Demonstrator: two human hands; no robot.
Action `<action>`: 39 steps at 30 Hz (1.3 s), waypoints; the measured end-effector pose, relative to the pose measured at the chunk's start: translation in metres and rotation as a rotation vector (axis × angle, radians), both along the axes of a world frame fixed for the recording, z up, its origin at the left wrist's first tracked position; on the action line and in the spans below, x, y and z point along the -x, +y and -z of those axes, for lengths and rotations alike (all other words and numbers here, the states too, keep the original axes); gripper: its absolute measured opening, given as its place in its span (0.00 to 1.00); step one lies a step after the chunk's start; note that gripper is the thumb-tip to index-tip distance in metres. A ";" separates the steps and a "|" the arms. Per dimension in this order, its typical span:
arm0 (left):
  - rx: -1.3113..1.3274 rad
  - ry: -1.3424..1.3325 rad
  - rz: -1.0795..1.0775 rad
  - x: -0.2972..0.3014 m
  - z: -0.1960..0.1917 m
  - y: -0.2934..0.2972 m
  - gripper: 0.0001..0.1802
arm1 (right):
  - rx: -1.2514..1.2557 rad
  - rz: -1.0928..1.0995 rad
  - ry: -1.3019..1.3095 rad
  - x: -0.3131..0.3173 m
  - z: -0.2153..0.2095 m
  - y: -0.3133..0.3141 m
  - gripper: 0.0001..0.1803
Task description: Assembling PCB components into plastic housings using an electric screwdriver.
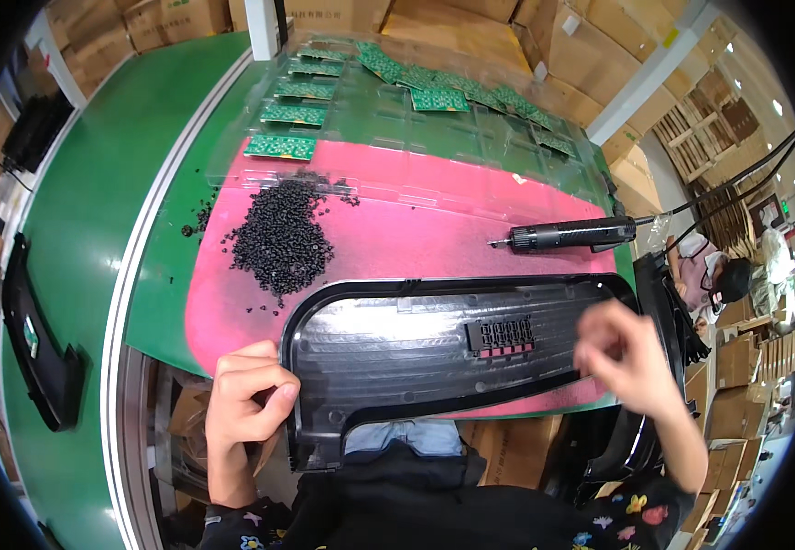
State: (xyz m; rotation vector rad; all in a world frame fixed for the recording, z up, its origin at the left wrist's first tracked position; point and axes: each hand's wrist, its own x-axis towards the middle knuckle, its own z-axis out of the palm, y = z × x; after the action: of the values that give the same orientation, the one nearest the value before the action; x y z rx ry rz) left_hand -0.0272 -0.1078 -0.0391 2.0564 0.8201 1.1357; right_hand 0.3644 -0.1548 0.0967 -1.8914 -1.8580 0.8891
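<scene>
A long black plastic panel [397, 353] with a raised rim lies before me, partly over the table's near edge. Its inner side faces up, and a slotted opening [500, 337] shows pink through the slots. My left hand [252, 394] is closed round the panel's left rim, thumb bent over it. Above the panel's right end is my right hand [626, 356], fingers curled and smeared by motion; whether it holds anything small cannot be made out. Beyond the panel, a corded black electric screwdriver [571, 236] rests with its bit pointing left.
A pink mat [416, 247] bears a heap of tiny black screw-like parts [283, 238]. Behind it, clear plastic trays [388, 192] hold several green circuit boards [280, 147]. Another black panel [40, 348] lies on the green surface at left. Cartons and a person [709, 275] are farther off.
</scene>
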 end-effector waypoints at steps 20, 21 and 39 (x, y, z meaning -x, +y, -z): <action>0.143 -0.102 -0.120 0.013 0.004 -0.002 0.06 | -0.559 -0.263 -0.743 0.059 0.102 0.344 0.44; 0.134 -0.112 -0.127 0.012 0.004 -0.002 0.06 | -0.660 -0.244 -0.729 0.057 0.099 0.341 0.43; -0.598 0.406 0.024 -0.084 -0.094 0.034 0.31 | 0.318 -0.406 0.656 0.077 0.003 0.069 0.19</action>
State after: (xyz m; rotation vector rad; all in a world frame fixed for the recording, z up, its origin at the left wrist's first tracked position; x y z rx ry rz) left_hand 0.0569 -0.0737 0.0549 2.8507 0.6853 1.0480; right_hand 0.2876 -0.0855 0.0932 -1.1369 -1.7512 1.7696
